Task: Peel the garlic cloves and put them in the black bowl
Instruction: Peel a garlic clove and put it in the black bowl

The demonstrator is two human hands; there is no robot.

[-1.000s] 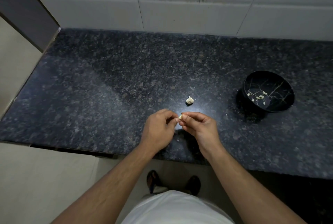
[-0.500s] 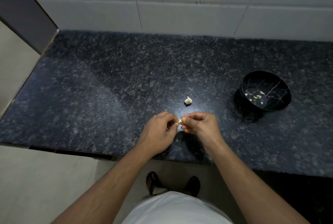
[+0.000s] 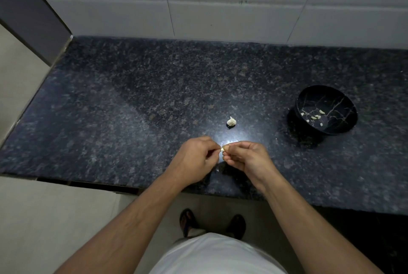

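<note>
A small pale garlic clove [image 3: 222,148] is pinched between the fingertips of my left hand [image 3: 196,159] and my right hand [image 3: 247,158], just above the near part of the dark granite counter [image 3: 132,119]. Both hands have curled fingers and meet at the clove. A partial garlic bulb [image 3: 231,121] lies on the counter a little beyond my hands. The black bowl [image 3: 344,128] with thin pale crack-like lines stands at the right, holding several peeled cloves [image 3: 314,117].
A white tiled wall [image 3: 220,8] runs along the back of the counter. The counter's front edge [image 3: 110,185] runs below my hands; my feet in sandals [image 3: 212,223] stand on the floor beneath. A dark panel [image 3: 26,8] rises at the left.
Both hands stay together on the clove with only small finger movements. The view has shifted slightly; the bulb and bowl have not moved.
</note>
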